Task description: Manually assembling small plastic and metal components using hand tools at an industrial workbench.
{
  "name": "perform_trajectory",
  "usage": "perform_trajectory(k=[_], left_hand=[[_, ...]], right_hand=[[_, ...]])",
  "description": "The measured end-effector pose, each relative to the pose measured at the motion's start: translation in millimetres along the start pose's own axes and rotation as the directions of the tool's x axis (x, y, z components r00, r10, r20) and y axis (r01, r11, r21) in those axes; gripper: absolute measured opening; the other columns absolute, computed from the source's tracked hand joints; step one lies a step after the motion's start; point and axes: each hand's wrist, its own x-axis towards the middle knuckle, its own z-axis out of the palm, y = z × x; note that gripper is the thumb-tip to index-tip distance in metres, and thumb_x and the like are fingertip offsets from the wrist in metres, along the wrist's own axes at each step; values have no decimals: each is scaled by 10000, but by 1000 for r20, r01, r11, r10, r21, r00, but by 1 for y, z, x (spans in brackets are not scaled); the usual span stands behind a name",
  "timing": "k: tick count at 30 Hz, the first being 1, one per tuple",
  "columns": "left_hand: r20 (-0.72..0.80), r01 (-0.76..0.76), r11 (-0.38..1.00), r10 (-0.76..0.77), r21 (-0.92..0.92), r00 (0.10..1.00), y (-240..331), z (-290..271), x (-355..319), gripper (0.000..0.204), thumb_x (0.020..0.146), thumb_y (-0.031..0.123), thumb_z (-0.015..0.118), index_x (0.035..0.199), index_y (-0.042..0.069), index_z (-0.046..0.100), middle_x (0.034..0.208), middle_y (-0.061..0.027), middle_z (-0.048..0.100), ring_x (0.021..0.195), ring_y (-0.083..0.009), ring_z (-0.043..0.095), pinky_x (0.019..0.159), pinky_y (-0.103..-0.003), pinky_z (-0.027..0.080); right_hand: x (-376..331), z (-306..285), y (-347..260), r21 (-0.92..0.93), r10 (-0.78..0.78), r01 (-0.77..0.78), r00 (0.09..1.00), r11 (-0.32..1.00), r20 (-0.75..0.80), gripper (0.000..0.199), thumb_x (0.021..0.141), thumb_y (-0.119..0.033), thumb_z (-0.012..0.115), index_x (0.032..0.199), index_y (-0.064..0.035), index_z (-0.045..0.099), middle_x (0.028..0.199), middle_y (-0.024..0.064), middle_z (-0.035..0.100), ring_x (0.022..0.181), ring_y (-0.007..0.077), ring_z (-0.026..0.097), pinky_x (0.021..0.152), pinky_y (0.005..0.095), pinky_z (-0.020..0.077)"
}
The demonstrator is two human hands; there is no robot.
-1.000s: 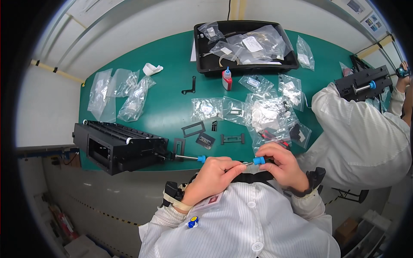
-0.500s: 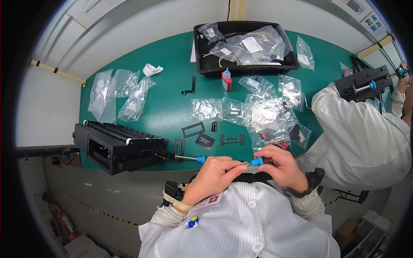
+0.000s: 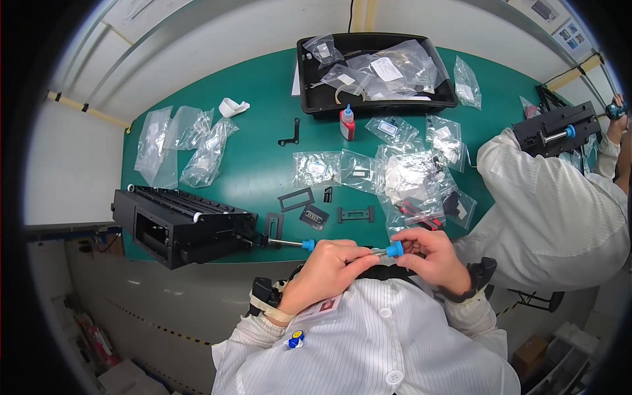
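Head view: the left hand [image 3: 329, 268] and right hand [image 3: 431, 253] meet just above the table [image 3: 263, 85] edge. The fingers of both hands are closed on a slim metal pin with a blue cap [image 3: 394, 249]. A second blue-capped pin [image 3: 289, 244] lies just left of the left fingers, against the black housing [image 3: 178, 225]. The held pin looks light, stiff and smooth; grip the cap.

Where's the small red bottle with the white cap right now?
In the head view, the small red bottle with the white cap stands upright on the green table mat, just in front of the black plastic tray, near its left corner.
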Motion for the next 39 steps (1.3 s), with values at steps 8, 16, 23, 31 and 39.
perform_trajectory(k=[8,16,23,31,39], left_hand=[[-2,-7,1000,7,-3,1000,1,-1,0,155,980,158,811,1056,27,844,727,-114,677,630,-235,636,589,-370,471],[-2,-12,1000,12,8,1000,1,-2,0,155,970,155,819,1049,23,843,724,-118,675,632,-235,635,588,-373,470],[-8,-19,1000,20,2,1000,2,-2,0,158,970,162,820,1046,26,844,728,-121,679,627,-243,633,588,-374,471],[11,-5,1000,5,2,1000,5,-3,1,166,972,172,821,1059,34,849,718,-117,674,626,-224,630,583,-368,461],[17,0,1000,0,-6,1000,6,-1,1,165,969,171,825,1054,32,853,719,-110,684,634,-212,632,581,-368,459]], right_hand=[[-1,-9,-11,-63,140,-134,986,989,92,312,1003,-17,753,1296,72,694,1034,87,766,856,94,718,723,245,580],[10,-5,-3,-287,-162,177,984,941,77,259,980,-67,816,1210,30,747,977,58,709,800,88,650,696,249,525],[3,1,-11,104,188,-186,982,977,-6,284,995,-25,774,1269,13,710,1000,32,706,837,53,645,724,217,524],[3,2,-10,-25,-11,11,1000,1000,22,253,1003,-29,766,1244,16,709,806,-13,659,653,47,556,610,239,477],[-1,-19,4,-171,213,-176,951,969,227,200,1049,-155,753,1120,32,741,831,34,672,747,91,608,624,264,447]])
